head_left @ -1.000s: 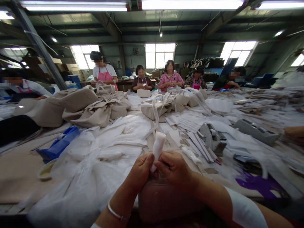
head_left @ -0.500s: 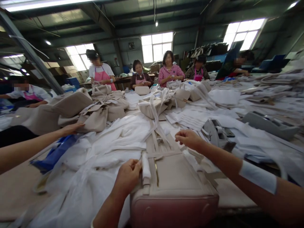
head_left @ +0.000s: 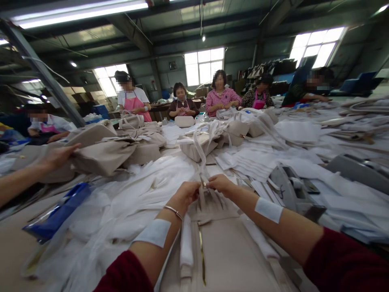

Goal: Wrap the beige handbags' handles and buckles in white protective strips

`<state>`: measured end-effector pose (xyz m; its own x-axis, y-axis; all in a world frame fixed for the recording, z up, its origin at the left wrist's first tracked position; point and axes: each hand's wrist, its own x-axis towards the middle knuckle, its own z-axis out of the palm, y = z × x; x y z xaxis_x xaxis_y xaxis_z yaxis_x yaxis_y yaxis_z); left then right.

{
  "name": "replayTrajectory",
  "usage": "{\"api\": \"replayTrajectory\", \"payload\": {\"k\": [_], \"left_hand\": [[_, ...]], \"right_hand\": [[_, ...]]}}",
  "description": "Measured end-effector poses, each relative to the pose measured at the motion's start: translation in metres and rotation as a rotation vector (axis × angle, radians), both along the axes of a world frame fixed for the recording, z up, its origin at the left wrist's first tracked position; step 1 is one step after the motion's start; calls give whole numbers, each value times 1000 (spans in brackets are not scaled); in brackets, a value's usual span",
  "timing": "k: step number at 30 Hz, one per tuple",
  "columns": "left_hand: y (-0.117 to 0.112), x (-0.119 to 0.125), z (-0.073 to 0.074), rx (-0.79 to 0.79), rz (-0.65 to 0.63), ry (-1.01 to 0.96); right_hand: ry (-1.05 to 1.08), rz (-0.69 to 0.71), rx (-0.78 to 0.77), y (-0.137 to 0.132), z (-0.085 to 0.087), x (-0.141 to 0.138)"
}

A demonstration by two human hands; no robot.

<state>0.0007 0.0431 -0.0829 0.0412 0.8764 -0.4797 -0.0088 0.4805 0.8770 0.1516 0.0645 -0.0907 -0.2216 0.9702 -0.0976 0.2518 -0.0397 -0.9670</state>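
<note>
A beige handbag [head_left: 234,247] lies in front of me, with a gold zip [head_left: 201,251] down its panel and white wrapping [head_left: 186,239] around the handle at its left. Beyond its top edge my left hand [head_left: 189,192] and my right hand [head_left: 221,184] meet, fingers closed in a pinch. Between them is a pale bag strap [head_left: 200,156] with a small shiny metal fitting [head_left: 204,184]. Fingertips hide much of the gripped part. Both hands appear to hold the strap near that fitting.
A co-worker's hand [head_left: 60,157] holds a beige bag [head_left: 103,156] at the left. White wrapping sheets [head_left: 142,190] and a blue packet [head_left: 60,211] lie nearby. Grey tape dispensers [head_left: 288,186] stand at the right. Several people work across the table, behind piled bags.
My left hand has moved up and right from the wrapped handle to the strap. My right hand has shifted left to meet it. The co-worker's hand has moved left, with the bag shifted and tilted.
</note>
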Motion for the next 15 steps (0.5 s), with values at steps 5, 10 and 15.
{"api": "replayTrajectory", "payload": {"k": [5, 10, 15], "left_hand": [[-8, 12, 17, 27, -112, -282], [-34, 13, 38, 137, -112, -437], [-73, 8, 54, 366, -360, -314]], "right_hand": [[146, 78, -52, -28, 19, 22], [78, 235, 206, -70, 33, 42], [103, 341, 211, -81, 51, 70]]}}
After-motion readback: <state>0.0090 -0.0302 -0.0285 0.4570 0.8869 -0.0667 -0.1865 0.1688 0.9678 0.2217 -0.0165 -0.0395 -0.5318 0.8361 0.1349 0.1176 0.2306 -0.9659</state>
